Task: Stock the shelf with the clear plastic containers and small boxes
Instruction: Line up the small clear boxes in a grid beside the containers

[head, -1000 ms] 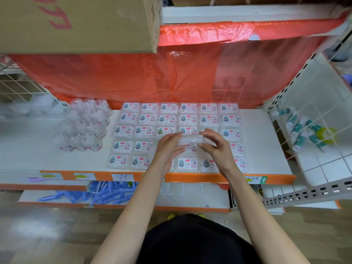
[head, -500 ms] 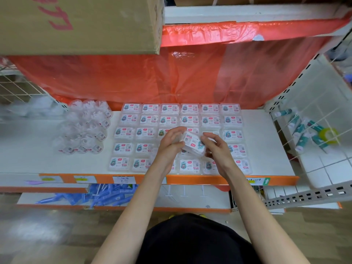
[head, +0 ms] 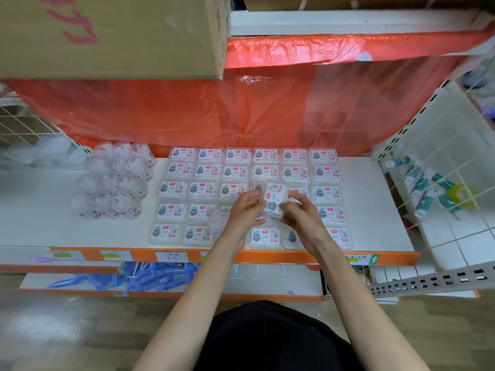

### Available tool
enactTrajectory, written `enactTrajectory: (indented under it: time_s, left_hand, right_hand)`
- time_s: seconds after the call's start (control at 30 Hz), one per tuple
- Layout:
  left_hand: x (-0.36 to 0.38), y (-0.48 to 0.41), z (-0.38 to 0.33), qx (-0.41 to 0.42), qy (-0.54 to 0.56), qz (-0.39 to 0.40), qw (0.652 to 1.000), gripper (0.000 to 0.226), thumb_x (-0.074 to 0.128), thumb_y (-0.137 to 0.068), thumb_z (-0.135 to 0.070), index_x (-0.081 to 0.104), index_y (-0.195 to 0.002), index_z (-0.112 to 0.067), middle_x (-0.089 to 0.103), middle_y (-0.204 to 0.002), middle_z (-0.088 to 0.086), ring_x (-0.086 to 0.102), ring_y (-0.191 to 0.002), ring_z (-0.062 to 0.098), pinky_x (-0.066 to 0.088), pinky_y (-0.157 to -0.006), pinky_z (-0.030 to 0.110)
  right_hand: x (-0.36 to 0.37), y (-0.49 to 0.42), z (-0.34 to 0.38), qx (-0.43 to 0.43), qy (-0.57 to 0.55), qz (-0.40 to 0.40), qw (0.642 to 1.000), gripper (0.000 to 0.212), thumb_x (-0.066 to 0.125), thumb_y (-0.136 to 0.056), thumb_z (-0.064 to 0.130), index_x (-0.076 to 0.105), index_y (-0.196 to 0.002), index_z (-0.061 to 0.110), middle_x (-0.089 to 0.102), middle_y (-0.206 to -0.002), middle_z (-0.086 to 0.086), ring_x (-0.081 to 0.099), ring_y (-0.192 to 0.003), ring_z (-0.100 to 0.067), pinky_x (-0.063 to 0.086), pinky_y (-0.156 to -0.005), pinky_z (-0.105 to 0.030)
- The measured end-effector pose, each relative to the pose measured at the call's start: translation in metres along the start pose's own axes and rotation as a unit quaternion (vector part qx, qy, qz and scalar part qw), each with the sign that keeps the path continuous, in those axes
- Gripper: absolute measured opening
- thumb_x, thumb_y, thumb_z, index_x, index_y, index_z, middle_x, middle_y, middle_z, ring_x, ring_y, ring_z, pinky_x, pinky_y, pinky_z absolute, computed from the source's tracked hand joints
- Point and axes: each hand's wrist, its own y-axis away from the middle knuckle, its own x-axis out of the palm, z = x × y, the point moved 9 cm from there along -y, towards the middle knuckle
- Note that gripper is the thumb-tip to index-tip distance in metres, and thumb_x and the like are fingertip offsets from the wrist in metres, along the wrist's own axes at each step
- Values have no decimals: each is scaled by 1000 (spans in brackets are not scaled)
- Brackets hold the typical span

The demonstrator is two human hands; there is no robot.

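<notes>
1. While my left hand and right hand pinch one small box, tilted above the rows on the white shelf, its red-tagged label is too small to read.
2. Clear, flat plastic, cartoon sticker, barcode.

The small boxes are laid in rows across the middle of the shelf, back to the plastic sheet hung behind. The clear plastic containers are clustered just to their left. A single box is held tilted above the rows, pinched between the left hand and right hand. A carton is set overhead at left, and a wire rack is hung at right.
</notes>
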Motion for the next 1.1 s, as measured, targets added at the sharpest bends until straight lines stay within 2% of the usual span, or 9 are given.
enactTrajectory:
  time_s: [0.13, 0.27, 0.37, 0.5, 0.57, 0.7, 0.83, 0.93, 1.1]
  left_hand:
    - [-3, -5, -6, 16, -11, -6, 1000, 27, 59, -96, -8, 62, -123, -12, 64, -111, 1, 60, -86, 10, 49, -70, 21]
    - [-3, -8, -9, 19, -30, 2, 999, 27, 54, -99, -11, 65, -123, -15, 65, -107, 0, 58, -80, 6, 46, -58, 13]
    - [3, -9, -8, 20, -54, 25, 998, 27, 50, -100, -12, 68, -120, -17, 64, -108, -2, 58, -85, 6, 46, -61, 14]
    - [8, -10, -8, 33, -74, 38, 996, 28, 47, -101, -10, 71, -107, -24, 64, -107, -7, 57, -92, 9, 46, -68, 18]
    - [7, -10, -8, 37, -76, 37, 996, 28, 47, -101, -9, 70, -105, -24, 64, -105, -9, 57, -92, 8, 46, -67, 18]
    - [8, -12, -6, 35, -77, 24, 996, 23, 50, -100, -13, 68, -114, -16, 63, -108, -5, 58, -95, 10, 46, -70, 20]
    - [0, -12, -10, 79, -114, -46, 989, 25, 52, -100, -21, 58, -123, -14, 62, -115, -1, 57, -94, 4, 46, -74, 14]
    - [5, -2, -22, 193, -246, -67, 947, 26, 52, -99, -20, 57, -124, -14, 61, -119, -2, 58, -99, 7, 46, -85, 17]
    - [39, 8, -3, 281, -509, 0, 813, 30, 55, -95, -22, 62, -123, -18, 55, -132, -1, 45, -125, 18, 32, -104, 31]
  right_hand:
    - [-8, 2, 13, -62, 132, -10, 989, 56, 77, -83, 10, 51, -131, 15, 63, -112, -6, 64, -93, -11, 53, -79, -21]
    - [-6, 6, 38, -220, 316, 9, 923, 69, 88, -71, 23, 53, -130, 34, 44, -138, 10, 46, -123, 0, 42, -93, -14]
    - [4, 9, 43, -240, 385, 42, 890, 63, 88, -70, 26, 57, -123, 41, 33, -150, 17, 32, -132, 4, 36, -92, -6]
    - [11, 11, 44, -247, 406, 55, 878, 64, 89, -69, 21, 56, -119, 43, 40, -145, 17, 39, -129, 1, 47, -77, -9]
    - [10, 10, 43, -252, 409, 54, 875, 65, 89, -67, 20, 57, -119, 42, 45, -139, 15, 42, -127, -1, 49, -79, -13]
    - [8, 11, 44, -287, 429, 43, 856, 63, 91, -65, 19, 63, -122, 25, 52, -126, 14, 47, -121, -5, 38, -86, -6]
    - [-9, 12, 49, -304, 422, -16, 854, 60, 91, -65, 26, 64, -118, 21, 57, -126, 6, 50, -118, -9, 42, -92, -20]
    - [-31, 10, 55, -307, 414, -76, 853, 59, 91, -64, 27, 64, -115, 18, 60, -123, 3, 53, -116, -15, 45, -98, -33]
    - [-65, 0, 54, -261, 438, -142, 848, 59, 90, -66, 29, 62, -117, 19, 61, -122, 0, 55, -113, -22, 47, -97, -42]
